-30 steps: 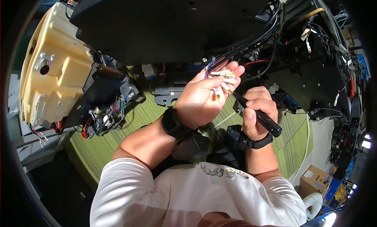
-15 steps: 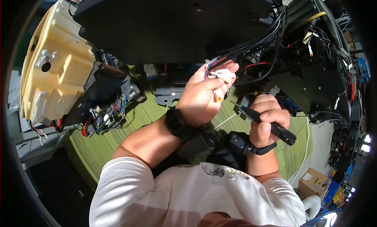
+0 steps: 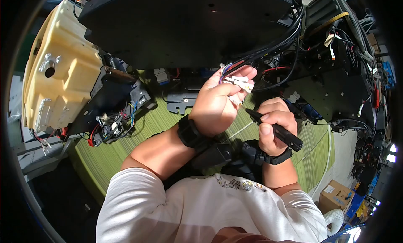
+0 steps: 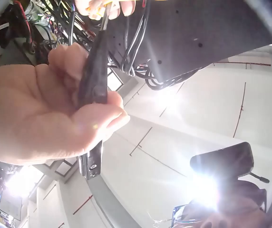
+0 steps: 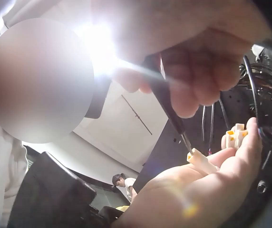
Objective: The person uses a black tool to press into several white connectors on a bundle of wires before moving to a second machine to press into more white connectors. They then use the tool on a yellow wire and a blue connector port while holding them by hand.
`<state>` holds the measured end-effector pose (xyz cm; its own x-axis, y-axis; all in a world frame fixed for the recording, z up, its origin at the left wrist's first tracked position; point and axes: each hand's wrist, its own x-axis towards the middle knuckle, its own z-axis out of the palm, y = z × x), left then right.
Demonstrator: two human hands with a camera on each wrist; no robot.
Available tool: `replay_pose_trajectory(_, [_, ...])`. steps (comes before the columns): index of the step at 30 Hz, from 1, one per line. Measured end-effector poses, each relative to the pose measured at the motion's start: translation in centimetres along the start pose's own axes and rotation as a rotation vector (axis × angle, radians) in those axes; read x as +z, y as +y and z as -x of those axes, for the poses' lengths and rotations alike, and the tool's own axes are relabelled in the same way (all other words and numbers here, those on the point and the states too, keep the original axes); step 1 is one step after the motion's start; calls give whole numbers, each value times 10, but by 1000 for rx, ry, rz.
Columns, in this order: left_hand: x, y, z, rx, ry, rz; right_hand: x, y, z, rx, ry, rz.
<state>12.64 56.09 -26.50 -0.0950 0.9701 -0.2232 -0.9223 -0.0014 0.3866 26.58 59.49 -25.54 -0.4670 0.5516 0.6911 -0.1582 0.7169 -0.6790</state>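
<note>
White connectors on thin wires lie in the upturned left hand, its thumb bent over them. The right hand grips a black pen-like tool just to the right, tip pointing at the left hand. In the right wrist view, the tool's metal tip meets the orange-marked end of one white connector on the left hand; more connectors sit between its fingers. In the left wrist view the right hand holds the tool; only left fingertips show at the top.
A large black panel spans above the hands, with black cables hanging at its right. A yellowish moulded shell stands left, wired black housings right. Beneath is a green striped surface; a cardboard box sits lower right.
The right hand with the tool moved away to the right, then came back left towards the left hand. The connectors have shifted and turned a little in the left hand.
</note>
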Motion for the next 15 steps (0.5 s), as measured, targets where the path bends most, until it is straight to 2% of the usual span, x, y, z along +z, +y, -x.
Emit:
replay_pose_trajectory(2, [-2,-1,0,-9,-26,-30,-2,0,-1,39,40,44])
replay_pose_trajectory(4, [-8,-5,-2,-44,-97,192,-3,3,2,66,81,17])
replay_pose_trajectory(7, [-4,-3,-2,-85,-110,302,-5,7,3,78,105,-10])
replay_pose_trajectory(15, [-2,-3,-1,-110,-205,335,-7,8,4,98,159,-67])
